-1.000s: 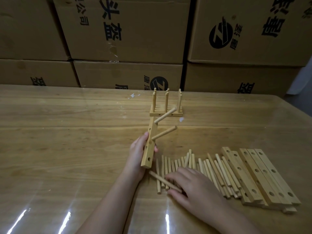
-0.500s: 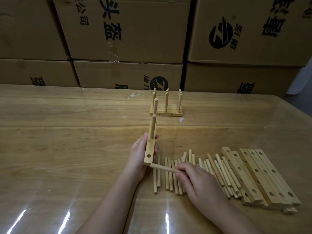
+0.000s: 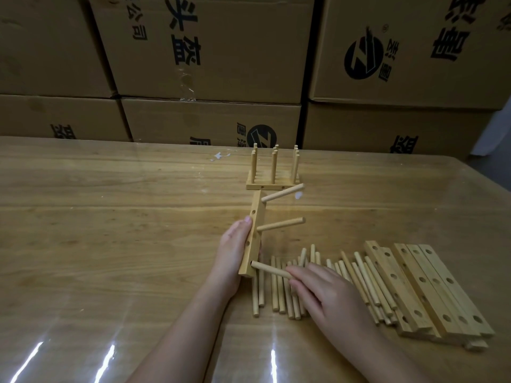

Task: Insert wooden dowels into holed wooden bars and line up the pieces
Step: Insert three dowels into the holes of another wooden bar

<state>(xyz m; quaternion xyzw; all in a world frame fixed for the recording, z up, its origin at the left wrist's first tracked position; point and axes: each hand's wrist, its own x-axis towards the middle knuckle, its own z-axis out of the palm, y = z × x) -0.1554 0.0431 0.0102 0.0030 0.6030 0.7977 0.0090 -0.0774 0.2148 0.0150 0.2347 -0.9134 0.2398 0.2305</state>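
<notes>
Head view. Stacked brown cardboard boxes with black print (image 3: 210, 51) fill the background behind a wide, light wooden desk under a glossy clear cover (image 3: 110, 217).

At the right of the desk lies a group of pale, flat wooden bars with round holes (image 3: 431, 288), side by side and partly stacked, running away from the viewer. Just left of them, and touching them, a loose row of short round wooden dowels (image 3: 276, 297) lies roughly parallel on the desk, some overlapping.

Near the far edge stands a finished set of holed bars with upright dowels (image 3: 272, 186), the bars close together and the dowels in three rows.

In the centre, a single holed wooden bar (image 3: 255, 228) is held on edge, its length pointing away from the viewer. The left hand (image 3: 232, 252) grips it, thumb on the left face and fingers curled round the right. Whether its near end touches the desk cannot be told.

Two dowels sit in this bar and point right: the far dowel (image 3: 282, 192) and the middle dowel (image 3: 280, 224).

The right hand (image 3: 329, 291) pinches a third dowel (image 3: 269, 270), whose tip meets the bar's nearest hole; the hand hovers over the loose row.
</notes>
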